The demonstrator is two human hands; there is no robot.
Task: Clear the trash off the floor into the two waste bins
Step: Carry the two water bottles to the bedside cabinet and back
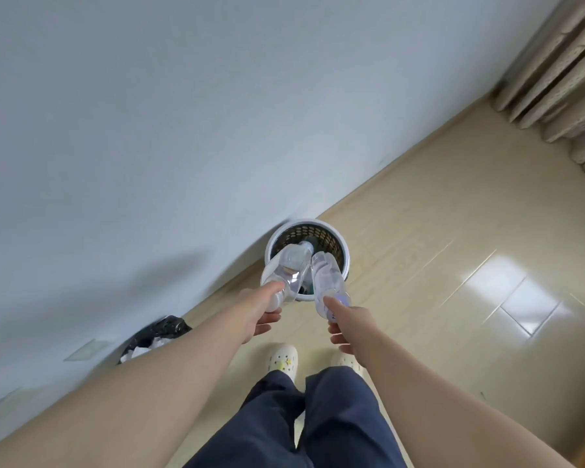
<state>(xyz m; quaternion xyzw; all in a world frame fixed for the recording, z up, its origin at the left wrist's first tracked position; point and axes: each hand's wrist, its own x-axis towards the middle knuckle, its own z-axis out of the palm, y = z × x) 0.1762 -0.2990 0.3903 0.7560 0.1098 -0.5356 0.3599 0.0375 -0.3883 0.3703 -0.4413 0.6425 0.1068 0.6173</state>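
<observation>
Black-bagged waste bin [156, 336] with white scraps inside, against the wall, well left of the white round waste bin with dark perforated inner wall [306, 221]. Left grip [257, 315] clasped round the base of a clear plastic bottle [289, 270], cap end over the white bin's mouth. Right grip [347, 327] clasped round a second clear plastic bottle [328, 282], far end over the same mouth, just beside the first. Beige pleated curtain [554, 79] far right of the white bin.

Pale grey wall [149, 113], beige curtain [554, 79] at right, 2 white clogs [282, 361], navy trousers [318, 417]
</observation>
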